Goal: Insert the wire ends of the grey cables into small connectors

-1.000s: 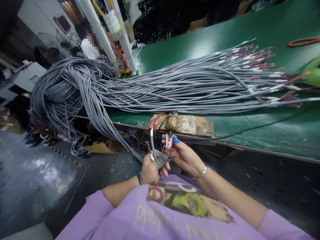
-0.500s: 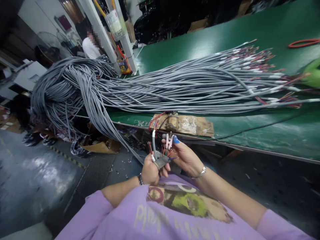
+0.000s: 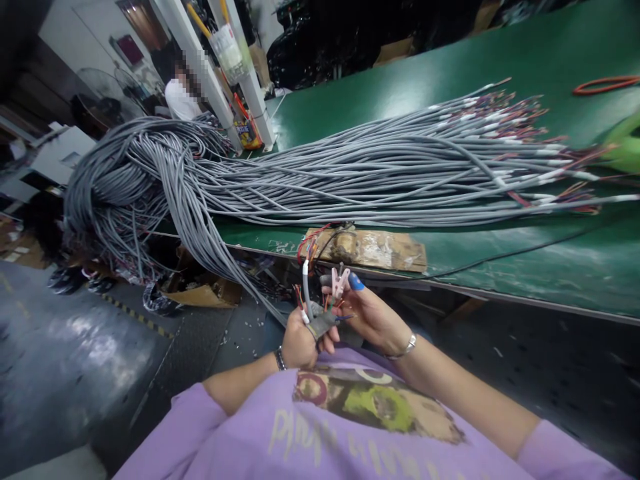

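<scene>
My left hand (image 3: 299, 341) is closed around grey cables near their ends. One grey cable (image 3: 307, 293) stands up from the fist with a white sleeve near its tip. A dark grey wrap (image 3: 321, 325) covers the fingers, and short coloured wires (image 3: 334, 307) stick out beside it. Just to the right, my right hand (image 3: 375, 317) pinches a small pale pink clip (image 3: 341, 283) between thumb and fingers. The thumb wears a blue cover (image 3: 355, 281). What the clip's jaws grip, if anything, is too small to make out.
A large bundle of grey cables (image 3: 320, 173) lies along the green table (image 3: 500, 267) and droops over its left end. A wooden block (image 3: 375, 250) with thin wires sits at the near edge. White posts (image 3: 257, 100) rise behind. A person in white (image 3: 181, 99) is far left.
My right hand has shifted very slightly to the right with the pink clip, which now looks a little more spread. The left hand stays almost in place on the cables.
</scene>
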The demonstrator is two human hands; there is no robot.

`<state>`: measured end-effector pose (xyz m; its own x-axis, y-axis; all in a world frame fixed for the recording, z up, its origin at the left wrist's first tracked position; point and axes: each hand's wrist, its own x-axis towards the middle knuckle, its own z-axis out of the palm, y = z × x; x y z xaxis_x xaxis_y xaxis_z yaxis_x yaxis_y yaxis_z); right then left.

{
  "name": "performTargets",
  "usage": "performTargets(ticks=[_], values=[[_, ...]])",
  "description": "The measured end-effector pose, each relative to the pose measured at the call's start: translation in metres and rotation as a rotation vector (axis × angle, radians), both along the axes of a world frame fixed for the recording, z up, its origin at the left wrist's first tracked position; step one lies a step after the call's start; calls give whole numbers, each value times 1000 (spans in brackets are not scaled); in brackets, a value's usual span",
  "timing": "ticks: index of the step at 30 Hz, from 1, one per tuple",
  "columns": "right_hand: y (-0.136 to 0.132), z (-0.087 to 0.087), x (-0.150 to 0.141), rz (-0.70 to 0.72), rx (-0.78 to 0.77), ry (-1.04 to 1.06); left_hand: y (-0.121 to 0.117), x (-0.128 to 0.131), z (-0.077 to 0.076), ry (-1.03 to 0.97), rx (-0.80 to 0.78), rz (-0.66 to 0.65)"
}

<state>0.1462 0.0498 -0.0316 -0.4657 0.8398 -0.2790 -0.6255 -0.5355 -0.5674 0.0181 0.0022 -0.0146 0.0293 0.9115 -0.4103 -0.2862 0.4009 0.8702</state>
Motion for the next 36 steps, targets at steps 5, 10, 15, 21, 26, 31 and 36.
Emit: performTargets(ticks=[5, 10, 15, 21, 26, 31, 36], values=[[-12, 15, 6, 204, 146, -44, -1, -4, -4, 34, 29, -18], [-16, 18, 8, 203, 173, -169, -3, -7, -10, 66, 63, -64], [-14, 16, 11, 204, 190, -298, -2, -8, -6, 116, 51, -136], [-12, 21, 14, 325, 259, -339, 1, -9, 5, 116, -39, -329], [-10, 15, 17, 178, 221, -411, -1, -10, -3, 100, -6, -256], [-9, 0, 20, 100, 55, -272, -4, -11, -9, 32, -14, -158], [-2, -3, 17, 4, -81, -125, -2, -6, -3, -15, -54, -84]])
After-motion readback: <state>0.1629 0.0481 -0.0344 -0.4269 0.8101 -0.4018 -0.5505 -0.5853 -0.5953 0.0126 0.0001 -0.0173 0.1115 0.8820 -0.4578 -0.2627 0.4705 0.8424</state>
